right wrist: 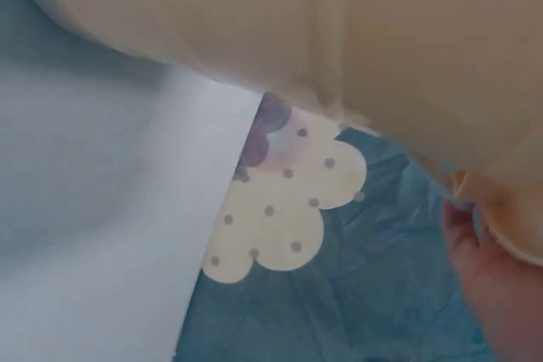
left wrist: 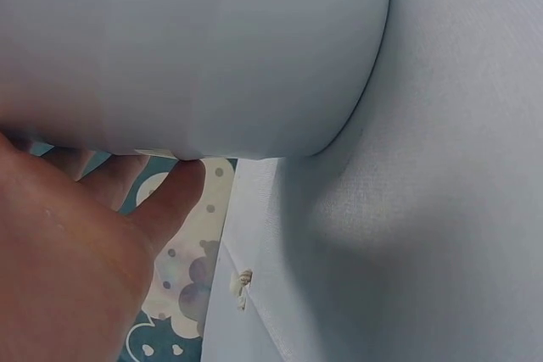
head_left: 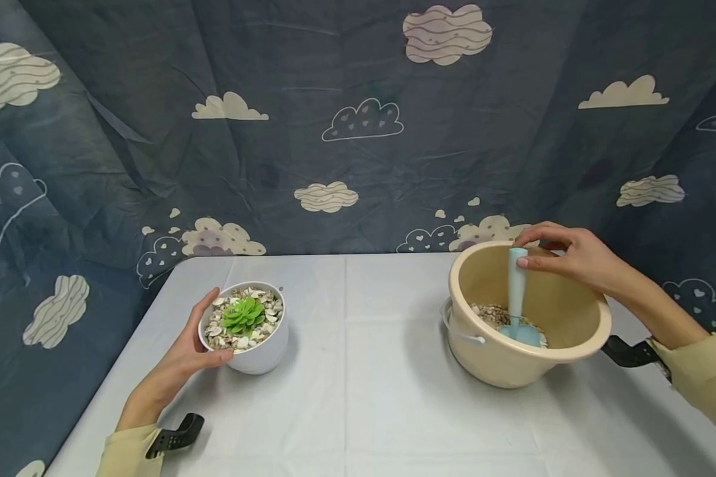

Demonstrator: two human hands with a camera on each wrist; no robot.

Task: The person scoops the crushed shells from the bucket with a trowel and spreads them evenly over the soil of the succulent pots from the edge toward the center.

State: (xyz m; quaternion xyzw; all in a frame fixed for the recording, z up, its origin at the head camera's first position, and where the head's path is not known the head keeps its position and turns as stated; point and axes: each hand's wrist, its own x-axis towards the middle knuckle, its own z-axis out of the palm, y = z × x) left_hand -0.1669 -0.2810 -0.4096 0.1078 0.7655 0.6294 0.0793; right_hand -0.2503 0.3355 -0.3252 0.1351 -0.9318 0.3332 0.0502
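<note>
My left hand holds a white plant pot by its left side, thumb at the front of the rim and fingers round the back. In the pot, a green succulent is ringed by pale pebbles. The left wrist view shows the hand against the pot's smooth wall. My right hand reaches over a beige bucket and pinches the top of a light blue hand shovel. The shovel stands upright, its blade down among pebbles in the bucket.
A white cloth covers the table. Behind it hangs a dark blue curtain printed with clouds. The bucket's handle hangs down at its left side. Small pebble bits lie on the cloth near the pot in the left wrist view.
</note>
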